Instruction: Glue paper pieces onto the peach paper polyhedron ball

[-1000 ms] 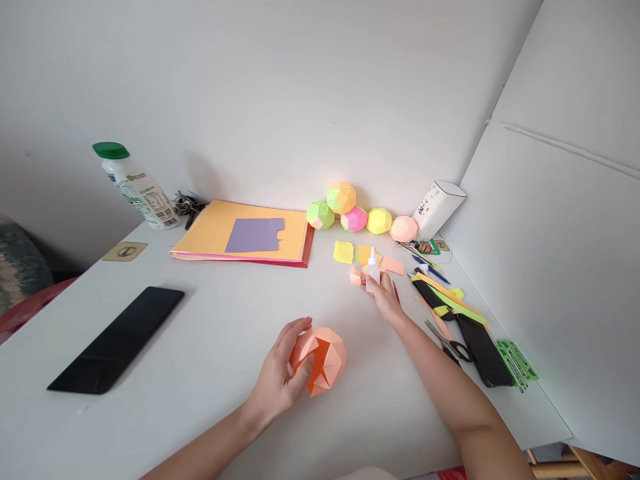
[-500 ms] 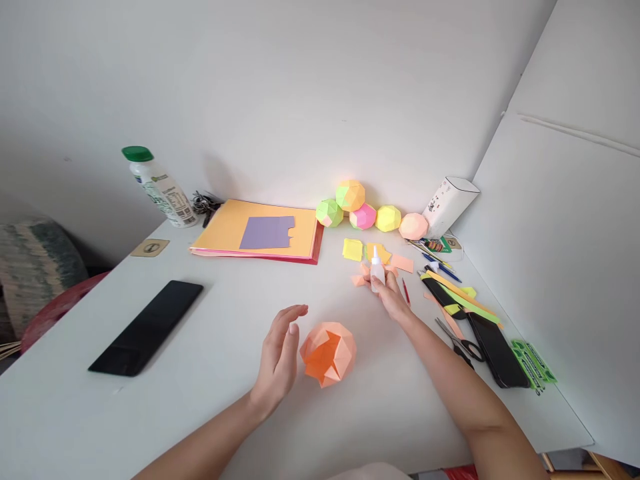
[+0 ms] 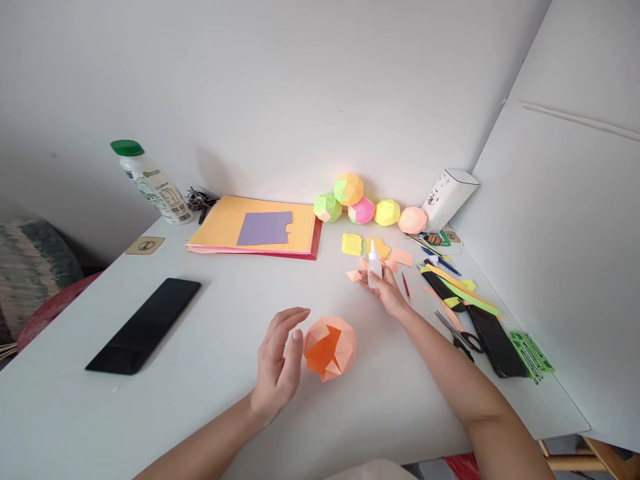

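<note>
Peach paper polyhedron (image 3: pixel 345 347) is sitting on the white table (image 3: pixel 220 333) at the near middle, with a jagged gap on its left side showing the deeper orange inside. Left hand (image 3: pixel 277 367) is just left of it, fingers spread away from the thumb and not wrapped around anything. The thumb is the closest bit to the ball, index finger curving past the ball's far left edge; honestly can't tell if anything's touching. Right hand (image 3: pixel 389 292) is farther out and a bit right, fingers and thumb clamped on a nozzle-tipped squeeze bottle (image 3: pixel 375 272), which is pretty much upright. Just left of that hand there's a peach paper scrap (image 3: pixel 353 275), and a red pencil (image 3: pixel 405 285) lies to its right. Scissors (image 3: pixel 457 331) are over on the right, and some faceted paper balls (image 3: pixel 387 213) sit along the far wall (image 3: pixel 300 100).
</note>
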{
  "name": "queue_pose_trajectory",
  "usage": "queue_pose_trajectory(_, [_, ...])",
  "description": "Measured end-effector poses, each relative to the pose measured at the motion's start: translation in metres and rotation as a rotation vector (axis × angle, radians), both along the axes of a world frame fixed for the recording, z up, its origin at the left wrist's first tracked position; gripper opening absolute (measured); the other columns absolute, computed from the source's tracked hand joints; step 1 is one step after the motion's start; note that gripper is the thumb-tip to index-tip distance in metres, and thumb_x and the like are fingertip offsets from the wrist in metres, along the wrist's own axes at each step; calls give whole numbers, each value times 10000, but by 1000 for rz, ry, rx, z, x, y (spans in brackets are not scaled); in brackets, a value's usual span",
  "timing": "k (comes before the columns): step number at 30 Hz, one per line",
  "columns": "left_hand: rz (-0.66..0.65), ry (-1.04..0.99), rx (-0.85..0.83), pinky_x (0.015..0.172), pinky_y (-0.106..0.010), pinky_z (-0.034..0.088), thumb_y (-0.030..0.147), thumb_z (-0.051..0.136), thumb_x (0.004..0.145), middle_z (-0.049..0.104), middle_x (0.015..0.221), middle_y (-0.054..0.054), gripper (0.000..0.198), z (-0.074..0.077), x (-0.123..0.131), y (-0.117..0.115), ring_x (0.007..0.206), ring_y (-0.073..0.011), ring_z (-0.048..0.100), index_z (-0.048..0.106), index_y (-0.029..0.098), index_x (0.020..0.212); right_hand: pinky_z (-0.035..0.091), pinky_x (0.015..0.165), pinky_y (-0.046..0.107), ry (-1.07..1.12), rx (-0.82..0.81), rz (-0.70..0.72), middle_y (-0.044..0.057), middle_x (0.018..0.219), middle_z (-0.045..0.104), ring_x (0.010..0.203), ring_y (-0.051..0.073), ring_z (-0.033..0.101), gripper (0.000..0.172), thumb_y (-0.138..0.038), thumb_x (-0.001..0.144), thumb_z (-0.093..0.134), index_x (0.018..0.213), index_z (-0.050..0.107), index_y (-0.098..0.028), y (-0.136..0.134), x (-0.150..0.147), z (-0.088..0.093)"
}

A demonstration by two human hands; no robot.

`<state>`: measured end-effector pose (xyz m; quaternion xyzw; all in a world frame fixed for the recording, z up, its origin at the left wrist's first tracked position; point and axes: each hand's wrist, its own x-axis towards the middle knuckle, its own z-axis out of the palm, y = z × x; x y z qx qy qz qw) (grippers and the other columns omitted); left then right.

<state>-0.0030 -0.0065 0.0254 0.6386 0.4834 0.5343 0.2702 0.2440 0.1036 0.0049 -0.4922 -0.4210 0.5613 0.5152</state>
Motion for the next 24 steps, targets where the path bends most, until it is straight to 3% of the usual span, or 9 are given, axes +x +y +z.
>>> queue_pose_trajectory(6, [-31,63,131,832,-386,543,266,392,993,626,1095,-90,247,1,1,-1,1021,-222,610,595,230,1130,479,1019,461,0,30,42,-15,889,675,1019,202,661,388,-517,721,749,860,504,-250,-3,-5,3])
queue_pose_trajectory(14, [34,54,56,827,-370,530,258,451,976,640,1032,-66,182,7,0,2,987,-210,610,625,239,1027,463,1048,458,-18,186,172,16,1055,644,1154,216,595,366,-511,792,707,998,540,-260,-35,-21,47])
queue_pose_trajectory(19, [32,37,38,822,-364,536,268,452,975,639,1026,-66,187,8,0,3,972,-205,613,633,239,1012,510,984,454,-110,37,130,36,1213,574,1175,220,559,383,-528,800,675,1051,533,-274,-24,-22,36])
queue_pose_trajectory(24, [22,19,21,813,-335,538,269,452,971,639,1022,-57,194,7,0,3,972,-197,615,640,239,1009,516,953,440,-184,-54,160,37,1069,599,995,206,633,363,-524,792,681,958,533,-238,-10,-21,19])
